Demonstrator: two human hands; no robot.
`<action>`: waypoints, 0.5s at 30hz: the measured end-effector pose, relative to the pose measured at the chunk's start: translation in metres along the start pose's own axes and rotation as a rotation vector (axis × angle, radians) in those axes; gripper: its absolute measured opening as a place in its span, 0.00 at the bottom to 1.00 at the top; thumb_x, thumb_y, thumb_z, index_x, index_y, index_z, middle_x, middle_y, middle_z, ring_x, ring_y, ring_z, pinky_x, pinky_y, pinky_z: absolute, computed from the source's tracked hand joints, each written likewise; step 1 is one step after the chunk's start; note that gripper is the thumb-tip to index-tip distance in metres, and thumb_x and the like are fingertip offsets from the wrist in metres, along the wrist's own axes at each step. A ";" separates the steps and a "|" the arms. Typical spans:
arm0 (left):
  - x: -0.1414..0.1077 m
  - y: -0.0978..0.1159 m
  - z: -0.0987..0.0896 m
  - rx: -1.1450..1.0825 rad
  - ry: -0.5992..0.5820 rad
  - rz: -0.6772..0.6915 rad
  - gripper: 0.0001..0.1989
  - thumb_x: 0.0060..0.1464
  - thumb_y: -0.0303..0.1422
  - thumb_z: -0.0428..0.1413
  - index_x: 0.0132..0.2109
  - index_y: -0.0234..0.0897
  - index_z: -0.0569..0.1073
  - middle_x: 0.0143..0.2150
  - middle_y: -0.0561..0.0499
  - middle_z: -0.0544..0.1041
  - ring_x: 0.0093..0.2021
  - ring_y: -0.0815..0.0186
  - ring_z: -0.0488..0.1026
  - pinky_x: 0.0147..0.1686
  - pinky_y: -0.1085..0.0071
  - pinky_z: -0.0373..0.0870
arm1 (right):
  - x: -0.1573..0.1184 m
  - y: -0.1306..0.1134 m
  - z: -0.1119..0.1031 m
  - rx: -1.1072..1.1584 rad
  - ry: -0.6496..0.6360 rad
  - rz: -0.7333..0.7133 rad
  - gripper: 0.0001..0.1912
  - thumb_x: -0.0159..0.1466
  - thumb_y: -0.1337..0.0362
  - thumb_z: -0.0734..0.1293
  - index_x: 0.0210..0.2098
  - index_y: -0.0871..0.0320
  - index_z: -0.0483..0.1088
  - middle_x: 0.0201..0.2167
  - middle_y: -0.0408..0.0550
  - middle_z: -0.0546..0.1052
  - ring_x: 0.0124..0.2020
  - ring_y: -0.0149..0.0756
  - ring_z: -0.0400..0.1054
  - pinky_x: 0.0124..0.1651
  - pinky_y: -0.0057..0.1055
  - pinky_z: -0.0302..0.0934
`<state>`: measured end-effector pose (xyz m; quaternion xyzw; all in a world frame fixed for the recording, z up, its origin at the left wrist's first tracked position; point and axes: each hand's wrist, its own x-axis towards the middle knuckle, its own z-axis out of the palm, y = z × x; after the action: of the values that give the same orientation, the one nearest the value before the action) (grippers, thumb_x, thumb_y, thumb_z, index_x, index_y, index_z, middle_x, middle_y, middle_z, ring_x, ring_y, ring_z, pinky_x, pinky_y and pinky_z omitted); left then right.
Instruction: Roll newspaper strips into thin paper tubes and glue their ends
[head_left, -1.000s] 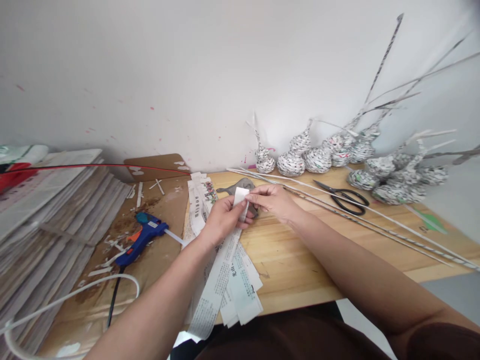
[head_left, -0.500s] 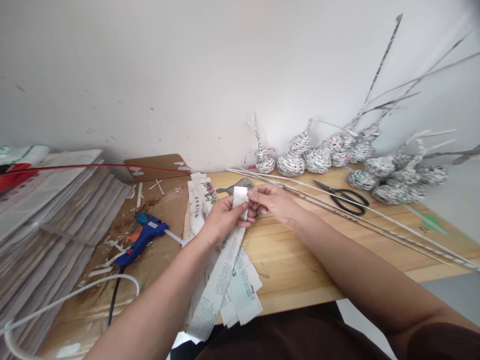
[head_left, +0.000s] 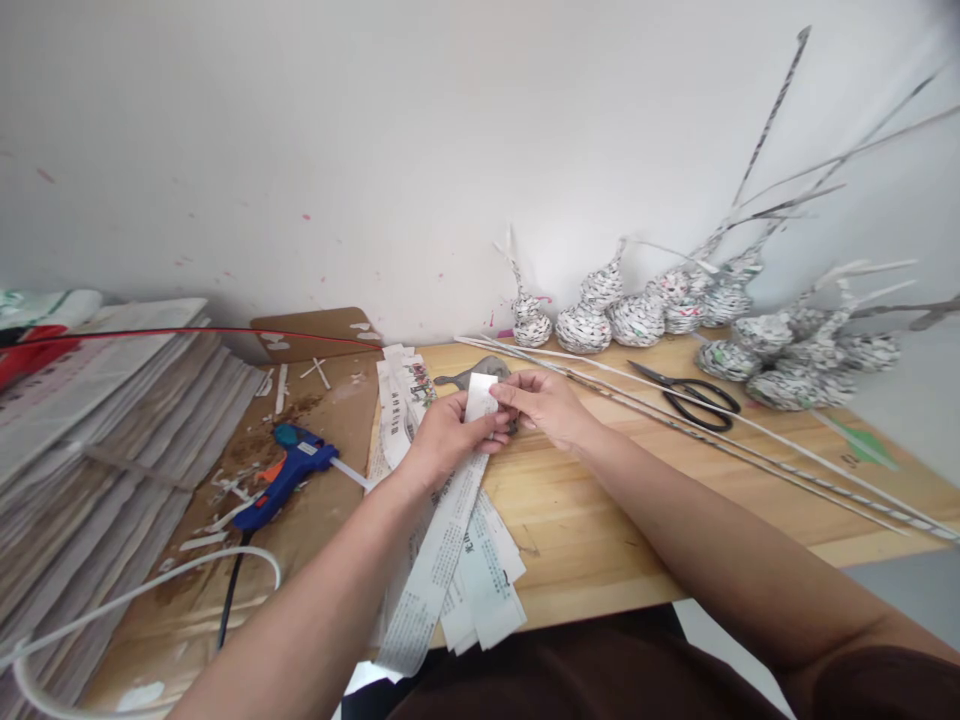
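A long newspaper strip (head_left: 441, 565) runs from the table's near edge up into my hands. My left hand (head_left: 450, 435) grips it near its upper end, thumb on top. My right hand (head_left: 544, 405) pinches the right edge of that same end between thumb and fingers. Beneath lie more newspaper strips (head_left: 491, 580), fanned toward the near edge and stacked toward the wall. Just behind my hands rests a grey object (head_left: 487, 366), partly hidden, whose kind I cannot make out.
A blue glue gun (head_left: 281, 480) lies on brown cardboard (head_left: 330, 530) at left, beside stacked newspapers (head_left: 142, 430). Black-handled scissors (head_left: 701, 402) and long rolled paper sticks (head_left: 720, 435) lie at right. Several woven paper gourd shapes (head_left: 583, 328) stand along the wall.
My right thumb and fingers have shifted slightly left onto the strip's upper end, and a little more of the strip shows above my left thumb. Otherwise the scene is nearly unchanged.
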<state>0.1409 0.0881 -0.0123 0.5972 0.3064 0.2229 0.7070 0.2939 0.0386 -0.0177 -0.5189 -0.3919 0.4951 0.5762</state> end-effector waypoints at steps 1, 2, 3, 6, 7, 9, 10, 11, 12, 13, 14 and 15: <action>0.001 0.000 -0.001 -0.010 0.015 0.019 0.19 0.44 0.38 0.65 0.40 0.30 0.75 0.33 0.46 0.79 0.31 0.68 0.76 0.33 0.73 0.75 | 0.000 -0.001 -0.002 0.000 -0.008 0.018 0.18 0.51 0.52 0.74 0.24 0.61 0.71 0.17 0.41 0.70 0.17 0.23 0.60 0.17 0.21 0.49; 0.002 -0.001 -0.002 -0.021 0.034 0.042 0.19 0.44 0.38 0.65 0.41 0.30 0.75 0.33 0.46 0.79 0.30 0.69 0.76 0.32 0.74 0.74 | 0.001 -0.003 -0.004 -0.008 -0.024 0.032 0.17 0.52 0.52 0.73 0.26 0.62 0.72 0.18 0.41 0.71 0.18 0.23 0.60 0.17 0.21 0.48; 0.002 -0.002 -0.004 -0.034 0.056 0.062 0.19 0.44 0.38 0.65 0.41 0.31 0.75 0.33 0.47 0.79 0.30 0.69 0.76 0.32 0.74 0.74 | 0.001 -0.004 -0.006 -0.020 -0.045 0.042 0.17 0.53 0.52 0.73 0.27 0.62 0.73 0.19 0.42 0.71 0.19 0.23 0.61 0.17 0.21 0.48; 0.005 -0.004 -0.006 -0.074 0.120 0.085 0.19 0.41 0.38 0.67 0.39 0.33 0.74 0.31 0.49 0.79 0.30 0.68 0.76 0.31 0.73 0.74 | 0.002 -0.004 -0.011 -0.043 -0.142 0.060 0.16 0.53 0.54 0.73 0.31 0.62 0.76 0.21 0.44 0.72 0.22 0.25 0.63 0.18 0.20 0.49; 0.005 -0.005 -0.007 -0.086 0.131 0.084 0.19 0.40 0.38 0.67 0.38 0.33 0.74 0.30 0.50 0.78 0.30 0.67 0.76 0.31 0.73 0.74 | 0.001 -0.004 -0.011 -0.040 -0.172 0.060 0.16 0.53 0.55 0.73 0.32 0.62 0.76 0.21 0.44 0.73 0.23 0.25 0.64 0.19 0.20 0.49; 0.006 -0.006 -0.007 -0.109 0.142 0.082 0.19 0.39 0.37 0.68 0.37 0.33 0.74 0.30 0.50 0.78 0.30 0.67 0.76 0.30 0.74 0.74 | 0.001 -0.004 -0.011 -0.040 -0.192 0.055 0.15 0.53 0.56 0.73 0.32 0.63 0.77 0.21 0.44 0.73 0.23 0.25 0.64 0.19 0.20 0.50; 0.006 -0.006 -0.006 -0.121 0.148 0.081 0.19 0.39 0.37 0.68 0.37 0.33 0.74 0.30 0.51 0.78 0.30 0.67 0.76 0.30 0.74 0.74 | 0.001 -0.003 -0.010 -0.045 -0.181 0.052 0.15 0.53 0.56 0.74 0.31 0.63 0.77 0.20 0.44 0.72 0.22 0.25 0.64 0.19 0.20 0.51; 0.006 -0.005 -0.006 -0.131 0.152 0.078 0.19 0.38 0.36 0.68 0.37 0.33 0.73 0.29 0.51 0.78 0.30 0.67 0.76 0.29 0.74 0.73 | 0.000 -0.003 -0.009 -0.055 -0.162 0.050 0.14 0.53 0.56 0.74 0.30 0.63 0.76 0.20 0.44 0.72 0.21 0.24 0.64 0.19 0.20 0.51; 0.006 -0.005 -0.005 -0.143 0.156 0.072 0.19 0.38 0.36 0.68 0.37 0.33 0.73 0.29 0.51 0.78 0.29 0.68 0.76 0.29 0.75 0.73 | 0.000 -0.004 -0.009 -0.067 -0.145 0.048 0.14 0.52 0.56 0.74 0.29 0.63 0.76 0.19 0.44 0.72 0.21 0.24 0.63 0.19 0.20 0.51; 0.005 -0.004 -0.004 -0.155 0.157 0.065 0.19 0.38 0.36 0.68 0.36 0.32 0.73 0.29 0.51 0.78 0.29 0.68 0.75 0.28 0.76 0.73 | 0.000 -0.004 -0.008 -0.075 -0.136 0.047 0.14 0.53 0.56 0.74 0.29 0.63 0.76 0.19 0.44 0.72 0.21 0.24 0.63 0.19 0.20 0.51; 0.005 -0.003 -0.004 -0.168 0.156 0.059 0.19 0.38 0.36 0.68 0.37 0.32 0.73 0.28 0.51 0.78 0.28 0.69 0.75 0.27 0.76 0.73 | -0.001 -0.004 -0.008 -0.075 -0.133 0.044 0.14 0.53 0.56 0.73 0.29 0.63 0.76 0.19 0.44 0.73 0.21 0.24 0.64 0.19 0.20 0.52; 0.004 -0.002 -0.004 -0.181 0.154 0.052 0.19 0.38 0.36 0.68 0.37 0.32 0.73 0.28 0.51 0.77 0.28 0.69 0.75 0.27 0.77 0.72 | -0.001 -0.004 -0.008 -0.067 -0.137 0.039 0.14 0.53 0.56 0.73 0.29 0.63 0.76 0.20 0.44 0.73 0.21 0.25 0.65 0.19 0.20 0.53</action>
<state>0.1411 0.0934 -0.0149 0.5200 0.3228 0.3131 0.7263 0.3021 0.0364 -0.0148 -0.5103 -0.4367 0.5272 0.5206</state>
